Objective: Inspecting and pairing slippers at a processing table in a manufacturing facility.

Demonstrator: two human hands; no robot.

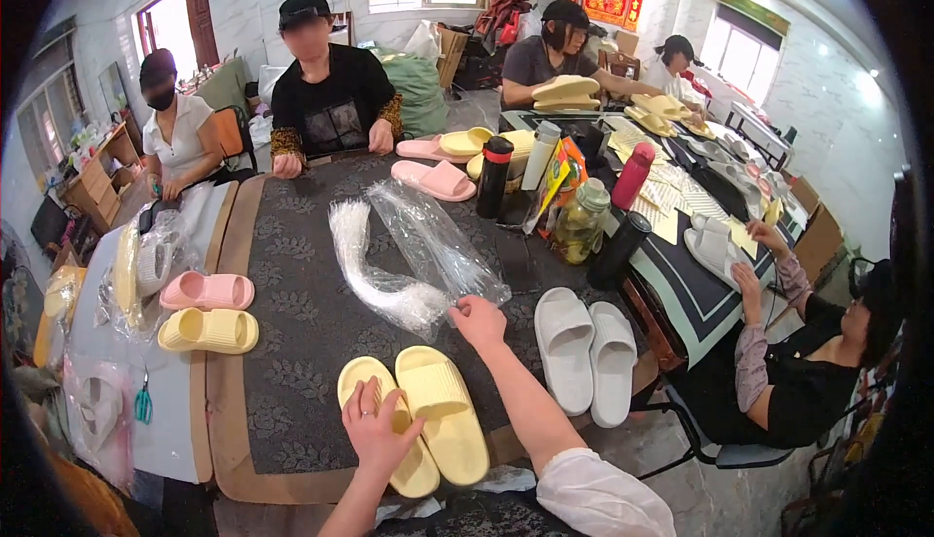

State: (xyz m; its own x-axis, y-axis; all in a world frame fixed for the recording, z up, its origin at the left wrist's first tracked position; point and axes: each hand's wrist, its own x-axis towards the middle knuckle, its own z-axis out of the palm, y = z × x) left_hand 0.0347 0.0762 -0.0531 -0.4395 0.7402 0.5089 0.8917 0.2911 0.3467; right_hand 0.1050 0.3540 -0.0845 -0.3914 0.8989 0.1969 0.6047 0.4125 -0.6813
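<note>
In front of me a pair of pale yellow slides lies on the dark patterned table cover. My left hand [377, 432] rests on the left slide [416, 471], fingers spread over its strap and thumb out to the side. Beside it is the right slide [453, 435], its ribbed strap uncovered. My right hand [479, 323] is closed, its fingertips pinching at the near end of a bundle of thin white plastic strands [355, 255]. Against that bundle lies a clear plastic bag [433, 235] with more strands.
Grey slides [564, 352] lie to my right. Pink [206, 291] and yellow slides [208, 330] sit at left, near teal scissors [144, 403]. Bottles and a lidded jar [582, 226] stand at the back right. Co-workers sit around the tables; one at right handles a grey slide [715, 250].
</note>
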